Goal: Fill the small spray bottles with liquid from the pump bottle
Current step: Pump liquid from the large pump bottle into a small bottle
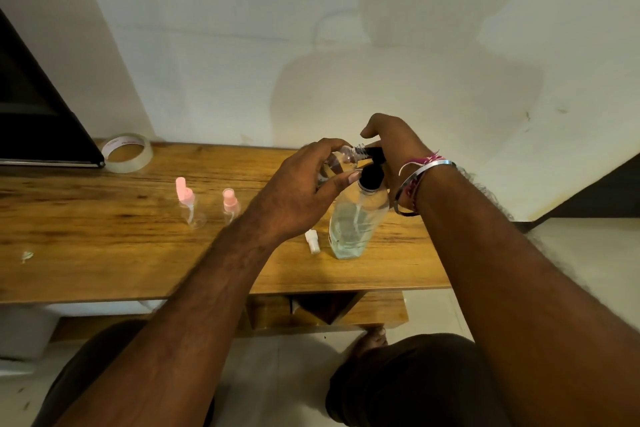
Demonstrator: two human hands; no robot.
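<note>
A clear pump bottle [353, 222] with a black pump head [372, 175] stands on the wooden table [104, 246], partly filled with pale liquid. My left hand [301, 191] grips a small clear spray bottle [343, 159] without its cap, tilted with its threaded neck right at the black nozzle. My right hand [391, 146] rests over the pump head, fingers curled around it. A white spray cap [311, 241] lies on the table next to the pump bottle's base. Two small spray bottles with pink caps [188, 204] [230, 204] stand to the left.
A roll of clear tape [128, 152] lies at the back left by a dark screen [34, 114]. A small scrap [27, 256] sits near the left front. The wall runs right behind the table. The table's right edge is close to the pump bottle.
</note>
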